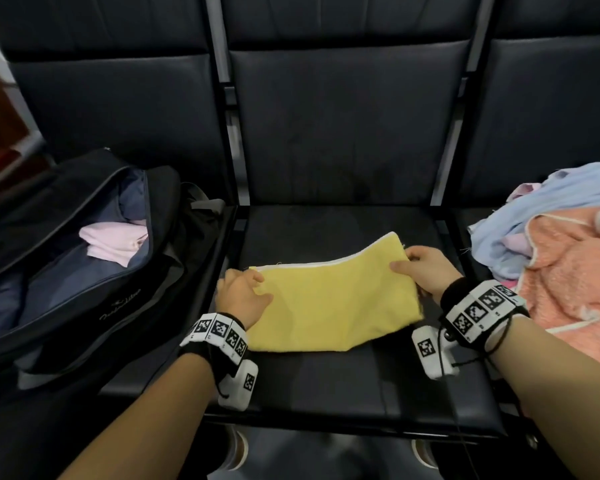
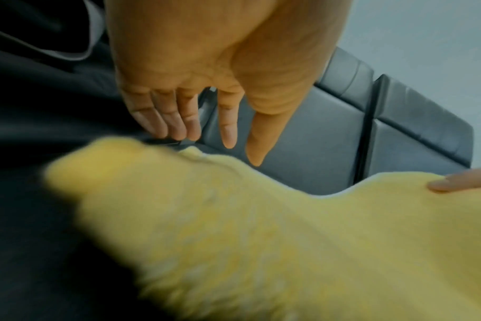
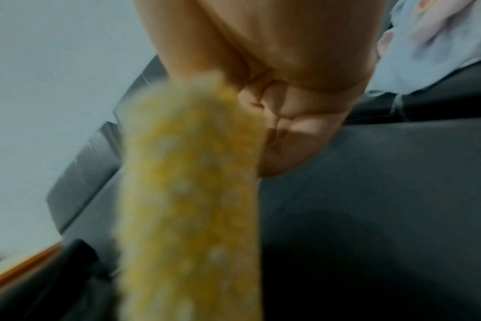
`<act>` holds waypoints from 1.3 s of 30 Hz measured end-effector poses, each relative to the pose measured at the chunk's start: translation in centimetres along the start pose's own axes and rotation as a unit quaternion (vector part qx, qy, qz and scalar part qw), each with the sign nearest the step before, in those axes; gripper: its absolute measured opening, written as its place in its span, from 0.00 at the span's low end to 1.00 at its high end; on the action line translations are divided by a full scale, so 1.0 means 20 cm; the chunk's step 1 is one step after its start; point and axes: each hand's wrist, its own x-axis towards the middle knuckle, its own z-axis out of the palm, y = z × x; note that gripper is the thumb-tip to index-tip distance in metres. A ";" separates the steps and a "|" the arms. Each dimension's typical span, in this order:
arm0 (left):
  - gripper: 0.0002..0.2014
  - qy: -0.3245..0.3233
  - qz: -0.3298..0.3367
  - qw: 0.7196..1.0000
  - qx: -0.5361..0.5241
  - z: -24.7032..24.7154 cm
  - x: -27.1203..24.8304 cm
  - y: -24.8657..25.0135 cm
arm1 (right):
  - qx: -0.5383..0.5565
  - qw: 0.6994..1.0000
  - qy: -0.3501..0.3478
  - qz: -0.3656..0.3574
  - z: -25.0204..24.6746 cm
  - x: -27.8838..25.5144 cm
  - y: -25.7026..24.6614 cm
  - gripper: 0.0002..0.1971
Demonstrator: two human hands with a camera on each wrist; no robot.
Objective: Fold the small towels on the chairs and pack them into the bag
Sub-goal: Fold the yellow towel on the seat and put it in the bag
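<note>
The yellow towel point(image 1: 329, 303) lies folded on the middle seat point(image 1: 343, 382), its long axis running left to right across the cushion, white-trimmed edge point(image 1: 326, 263) toward the backrest. That edge is not straight: it climbs at the right end, where the corner is lifted off the seat. The near edge sits well back from the seat's front lip, so bare cushion shows in front of the towel and a wider strip behind it, up to the backrest.

The right hand point(image 1: 421, 271) grips the raised right end, thumb on top and fingers curled under the cloth; the right wrist view shows the towel point(image 3: 190, 195) bunched against those curled fingers point(image 3: 289, 121). The left hand point(image 1: 243, 296) is at the left end with fingers straight and loosely spread; in the left wrist view the fingertips point(image 2: 229, 139) hover just over the towel point(image 2: 289, 239) edge, and I cannot tell if they touch it.

On the left seat the bag point(image 1: 84, 258) stands unzipped, mouth open toward the towel, a folded pink towel point(image 1: 115, 242) inside. On the right seat, a loose heap point(image 1: 561, 258) of blue, pink and orange towels reaches to that seat's inner edge, near the right wrist.
</note>
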 end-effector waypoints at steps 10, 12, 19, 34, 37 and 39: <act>0.21 -0.267 -0.112 0.828 -0.481 -0.12 -0.04 0.15 | 0.113 0.963 -0.240 -0.039 0.55 -0.20 -0.39 0.07; 0.11 -0.266 -0.106 0.840 -0.461 -0.11 -0.06 0.09 | 0.119 0.957 -0.258 -0.052 0.60 -0.21 -0.38 0.08; 0.17 -0.144 -0.070 0.886 -0.435 -0.09 -0.03 0.00 | -0.008 0.974 -0.198 -0.112 0.59 -0.17 -0.24 0.07; 0.20 0.027 0.001 0.996 -0.082 -0.07 -0.01 -0.24 | -0.359 0.849 -0.297 -0.249 0.73 -0.26 -0.06 0.22; 0.14 -0.038 0.118 0.992 -0.029 -0.08 -0.09 -0.17 | -0.421 0.816 -0.281 -0.279 0.77 -0.27 -0.03 0.23; 0.15 -0.123 0.131 0.984 0.005 -0.09 -0.13 -0.12 | -0.443 0.805 -0.266 -0.293 0.79 -0.27 -0.03 0.20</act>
